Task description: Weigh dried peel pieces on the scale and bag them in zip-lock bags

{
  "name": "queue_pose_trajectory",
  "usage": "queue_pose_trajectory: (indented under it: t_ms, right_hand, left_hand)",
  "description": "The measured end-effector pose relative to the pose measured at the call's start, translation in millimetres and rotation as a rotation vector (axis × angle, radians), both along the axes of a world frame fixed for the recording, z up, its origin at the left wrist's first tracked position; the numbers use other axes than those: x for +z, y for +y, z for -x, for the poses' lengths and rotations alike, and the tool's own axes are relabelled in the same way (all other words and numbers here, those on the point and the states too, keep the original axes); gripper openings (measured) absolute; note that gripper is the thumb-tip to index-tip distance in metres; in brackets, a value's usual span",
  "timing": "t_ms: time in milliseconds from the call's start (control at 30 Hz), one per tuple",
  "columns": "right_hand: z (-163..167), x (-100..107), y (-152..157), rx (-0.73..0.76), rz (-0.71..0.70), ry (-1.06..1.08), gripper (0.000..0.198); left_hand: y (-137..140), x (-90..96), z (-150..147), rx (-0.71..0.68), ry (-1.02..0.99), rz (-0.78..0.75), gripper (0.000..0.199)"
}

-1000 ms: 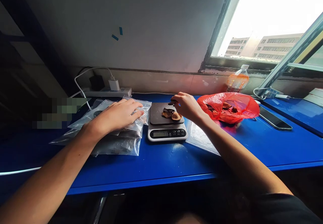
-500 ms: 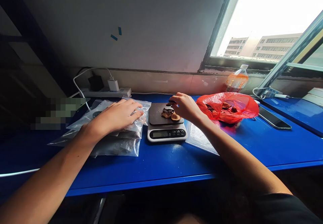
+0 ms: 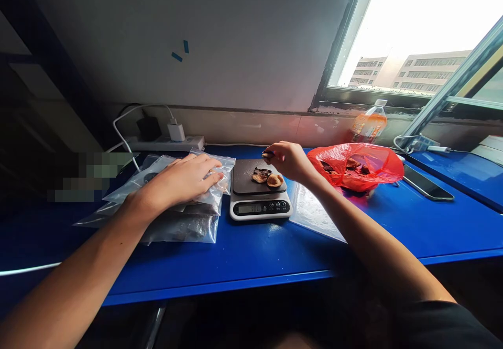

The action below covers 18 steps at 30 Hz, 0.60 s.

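Observation:
A digital kitchen scale (image 3: 261,210) with a dark weighing plate stands in the middle of the blue table. Several dried brown slices (image 3: 275,181), curled and tan to dark, lie on its plate. My right hand (image 3: 290,159) is above the plate's right back part, pinching a small dried slice (image 3: 268,155) between its fingertips. To the left, my left hand (image 3: 190,177) rests palm down, fingers stretched out, on a stack of clear zip bags (image 3: 196,227). The scale's display is lit but hard to read.
A red plastic bag (image 3: 377,166) with more dried pieces sits open at right, by a flat clear bag (image 3: 314,215). Behind are an orange drink bottle (image 3: 369,123) and a power strip (image 3: 192,142) with cables. A phone (image 3: 428,183) lies farther right.
My right hand has shifted slightly up and right, and the slice in its fingers now shows more clearly. The slices on the plate are less covered. My left hand stays put.

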State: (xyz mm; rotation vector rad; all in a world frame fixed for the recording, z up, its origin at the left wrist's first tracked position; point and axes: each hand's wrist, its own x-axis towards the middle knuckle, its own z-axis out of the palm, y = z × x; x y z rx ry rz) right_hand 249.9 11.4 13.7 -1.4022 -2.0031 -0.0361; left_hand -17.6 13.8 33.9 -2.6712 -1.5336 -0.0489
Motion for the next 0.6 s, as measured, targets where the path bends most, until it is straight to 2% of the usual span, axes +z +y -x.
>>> queue_pose_trajectory:
  t_ms: [100, 200, 233, 300, 367, 400, 500, 600]
  right_hand:
    - [-27.8, 16.2, -8.7, -0.003, -0.064, 0.12, 0.016]
    - [-80.4, 27.9, -28.7, -0.126, -0.122, 0.174, 0.019]
    - [-101.2, 28.1, -35.8, -0.181, -0.068, 0.16, 0.021]
    - [-142.7, 22.0, -46.3, -0.337, 0.144, 0.097, 0.019]
    - [-177.5, 9.3, -48.7, -0.538, 0.31, -0.02, 0.019]
    - [-190.5, 1.9, -46.7, -0.584, 0.36, -0.108, 0.024]
    - [-209.0, -18.3, -33.4, -0.658, 0.443, -0.308, 0.032]
    - [-207.4, -27.6, -21.8, -0.653, 0.435, -0.334, 0.028]
  left_hand:
    - [-0.2, 0.0, 0.1, 0.003, -0.008, 0.008, 0.061]
    - [1.2, -0.9, 1.5, 0.015, -0.024, 0.022, 0.061]
    - [1.8, -1.2, 2.2, 0.019, -0.03, 0.027, 0.061]
    - [3.1, -2.0, 3.5, 0.021, -0.043, 0.037, 0.062]
    - [4.0, -2.6, 4.5, 0.018, -0.05, 0.045, 0.062]
    - [4.3, -2.7, 4.7, 0.014, -0.051, 0.044, 0.062]
    - [4.3, -2.4, 4.2, 0.015, -0.042, 0.035, 0.062]
    - [3.4, -1.0, 2.6, 0.02, -0.018, 0.035, 0.064]
